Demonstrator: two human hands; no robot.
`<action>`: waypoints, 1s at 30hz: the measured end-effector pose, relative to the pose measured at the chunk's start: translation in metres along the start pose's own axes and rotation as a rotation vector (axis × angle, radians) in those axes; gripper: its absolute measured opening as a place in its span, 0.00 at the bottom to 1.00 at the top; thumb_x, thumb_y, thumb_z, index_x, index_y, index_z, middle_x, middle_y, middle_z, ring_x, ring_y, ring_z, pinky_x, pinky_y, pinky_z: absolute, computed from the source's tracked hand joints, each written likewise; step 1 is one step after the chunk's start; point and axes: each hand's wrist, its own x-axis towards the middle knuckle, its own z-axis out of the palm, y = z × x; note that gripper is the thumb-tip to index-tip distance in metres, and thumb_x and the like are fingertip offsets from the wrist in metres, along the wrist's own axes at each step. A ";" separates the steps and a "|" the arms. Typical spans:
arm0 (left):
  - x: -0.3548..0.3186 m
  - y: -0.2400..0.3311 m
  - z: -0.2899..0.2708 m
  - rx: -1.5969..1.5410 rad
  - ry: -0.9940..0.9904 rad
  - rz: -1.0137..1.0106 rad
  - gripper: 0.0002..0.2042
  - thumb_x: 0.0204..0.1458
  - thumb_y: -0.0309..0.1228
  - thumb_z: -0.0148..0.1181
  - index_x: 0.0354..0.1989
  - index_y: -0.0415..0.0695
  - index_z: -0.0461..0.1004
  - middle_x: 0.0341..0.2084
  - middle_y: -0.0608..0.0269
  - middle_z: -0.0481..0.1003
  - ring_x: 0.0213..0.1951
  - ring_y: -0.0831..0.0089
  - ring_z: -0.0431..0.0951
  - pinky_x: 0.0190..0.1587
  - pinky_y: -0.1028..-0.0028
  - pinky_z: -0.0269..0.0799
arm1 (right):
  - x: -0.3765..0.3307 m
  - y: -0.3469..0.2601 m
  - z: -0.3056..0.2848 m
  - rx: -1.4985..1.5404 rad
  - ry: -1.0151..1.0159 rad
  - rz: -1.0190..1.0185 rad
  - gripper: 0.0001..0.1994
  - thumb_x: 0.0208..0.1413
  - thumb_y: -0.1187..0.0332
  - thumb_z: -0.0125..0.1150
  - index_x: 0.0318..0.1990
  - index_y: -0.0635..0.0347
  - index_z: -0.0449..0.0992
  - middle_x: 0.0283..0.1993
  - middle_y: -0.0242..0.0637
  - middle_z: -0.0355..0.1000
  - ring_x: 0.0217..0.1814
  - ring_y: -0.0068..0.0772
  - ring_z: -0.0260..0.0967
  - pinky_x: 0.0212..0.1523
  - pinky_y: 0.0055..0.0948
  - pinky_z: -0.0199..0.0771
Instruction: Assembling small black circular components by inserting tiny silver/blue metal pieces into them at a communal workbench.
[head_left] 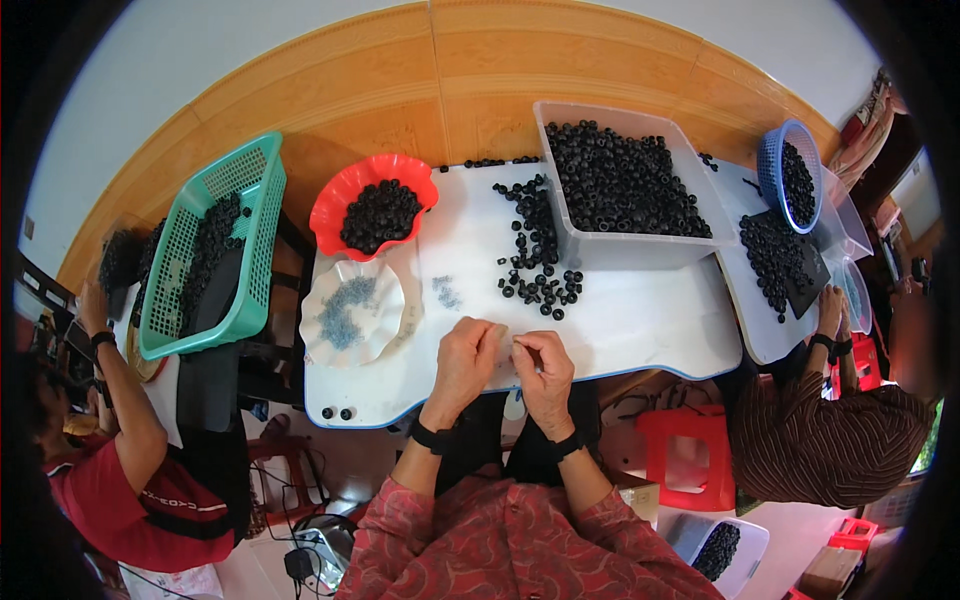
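Observation:
Over the front edge of the white table, my left hand and my right hand face each other, a small gap between their fingertips. Both are closed in a pinch, and whatever they hold is too small to make out. Just beyond them lies a loose patch of tiny clear grey-blue pieces. More such pieces fill part of a white scalloped dish to the left. Small black ring-shaped parts are scattered ahead of my right hand. Two black parts sit at the near left corner.
A red scalloped bowl and a clear bin, both holding black parts, stand at the back. A green basket is at left, a blue basket at right. Co-workers sit on both sides. A red stool stands below right.

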 end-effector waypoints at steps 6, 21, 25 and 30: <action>0.034 0.001 0.011 0.228 0.079 0.060 0.08 0.53 0.25 0.59 0.41 0.43 0.77 0.30 0.50 0.70 0.28 0.51 0.75 0.30 0.60 0.70 | -0.003 0.007 0.003 0.017 0.070 0.073 0.05 0.54 0.79 0.61 0.39 0.66 0.75 0.37 0.37 0.71 0.29 0.23 0.69 0.31 0.20 0.70; 0.050 -0.003 0.022 0.369 -0.098 -0.102 0.14 0.45 0.28 0.67 0.41 0.45 0.74 0.35 0.50 0.72 0.34 0.50 0.76 0.37 0.58 0.72 | -0.003 0.007 0.003 -0.017 0.107 0.043 0.06 0.54 0.79 0.60 0.39 0.66 0.74 0.37 0.38 0.71 0.29 0.24 0.69 0.31 0.21 0.70; 0.048 -0.007 0.022 0.337 -0.076 -0.102 0.13 0.45 0.27 0.68 0.38 0.44 0.74 0.34 0.51 0.72 0.34 0.50 0.76 0.36 0.58 0.72 | -0.003 0.006 0.002 -0.017 0.105 0.054 0.06 0.54 0.79 0.60 0.39 0.66 0.74 0.36 0.38 0.71 0.29 0.24 0.69 0.30 0.22 0.70; 0.042 -0.010 0.016 0.305 -0.028 -0.005 0.11 0.47 0.26 0.66 0.38 0.40 0.74 0.32 0.53 0.73 0.31 0.55 0.76 0.34 0.63 0.73 | -0.003 0.006 0.002 -0.027 0.100 0.076 0.06 0.54 0.78 0.60 0.39 0.66 0.74 0.36 0.38 0.71 0.28 0.24 0.69 0.30 0.22 0.70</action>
